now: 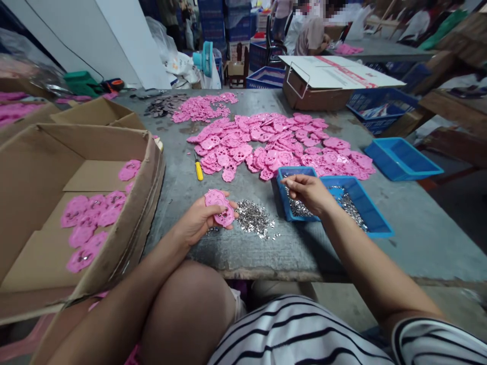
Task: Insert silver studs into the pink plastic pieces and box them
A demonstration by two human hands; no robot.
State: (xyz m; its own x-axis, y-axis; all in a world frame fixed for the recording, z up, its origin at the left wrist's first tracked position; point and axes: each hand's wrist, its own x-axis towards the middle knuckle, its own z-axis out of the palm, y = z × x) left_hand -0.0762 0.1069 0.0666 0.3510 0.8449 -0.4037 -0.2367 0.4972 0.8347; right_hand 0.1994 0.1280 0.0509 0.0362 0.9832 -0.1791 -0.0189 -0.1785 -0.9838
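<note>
My left hand [201, 217] grips a flat pink plastic piece [217, 204] with cut-out holes, thumb on its face. Close to its right, small shiny metal parts [253, 218] lie heaped on the table. My right hand [306, 190] is above a blue tray [283, 203] of such metal parts, its thumb and fingers pinched together. Whatever may be between those fingertips is too small to make out. A second blue tray [382, 223] with metal parts stands against the first one. Beyond both hands, many similar pink pieces [266, 139] are spread in a pile.
An open cardboard box [152, 172] on my left contains several pink pieces. A yellow-handled tool [199, 171] lies near the pile. Small pink bits [203, 107] and dark pieces [163, 105] sit farther back. Another blue tray [403, 157] and a lidded carton [319, 96] stand at right.
</note>
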